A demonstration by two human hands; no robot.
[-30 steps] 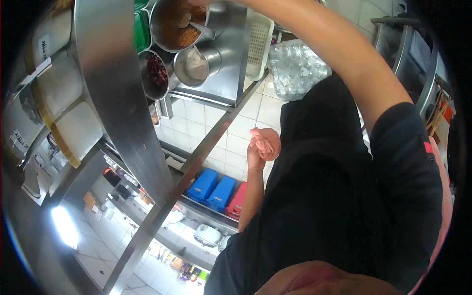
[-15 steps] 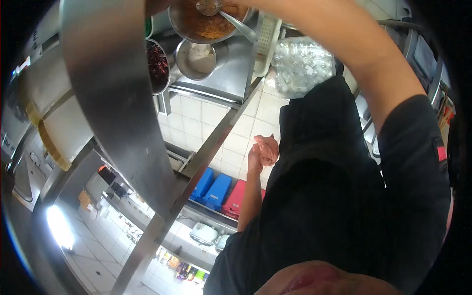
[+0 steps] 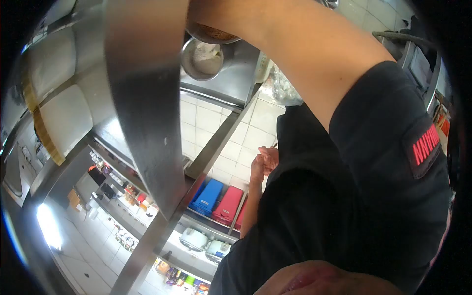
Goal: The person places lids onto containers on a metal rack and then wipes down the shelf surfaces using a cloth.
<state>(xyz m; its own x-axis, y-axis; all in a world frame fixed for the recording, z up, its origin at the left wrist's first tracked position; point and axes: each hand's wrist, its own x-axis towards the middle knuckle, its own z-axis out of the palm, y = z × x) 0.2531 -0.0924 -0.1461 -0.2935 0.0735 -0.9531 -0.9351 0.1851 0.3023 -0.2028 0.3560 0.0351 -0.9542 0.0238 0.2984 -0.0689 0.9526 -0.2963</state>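
Note:
My left hand (image 3: 257,169) hangs low beside my black clothing, over the tiled floor. Its fingers are curled in against a small pinkish, crumpled shape (image 3: 268,159), whose kind I cannot make out. My right arm (image 3: 290,39) stretches across the top of the view to the upper left. It disappears at the upright steel panel (image 3: 145,98), so my right hand and anything in it are hidden. Below that forearm stands a steel bowl (image 3: 203,59) with a pale, whitish content. A larger steel bowl (image 3: 216,35) of orange-brown food is mostly covered by the arm.
The bowls stand on a steel counter (image 3: 241,73). A clear plastic bag (image 3: 285,87) and a cream basket (image 3: 263,67) are beside it. A steel bar (image 3: 211,147) crosses diagonally. Blue (image 3: 206,195) and red bins (image 3: 229,204) and rice cookers (image 3: 193,239) sit on shelves lower left.
My right arm has swung down and further across, now covering most of the large bowl and its ladle. The dark red bowl is hidden behind the panel. My left hand has shifted slightly downward.

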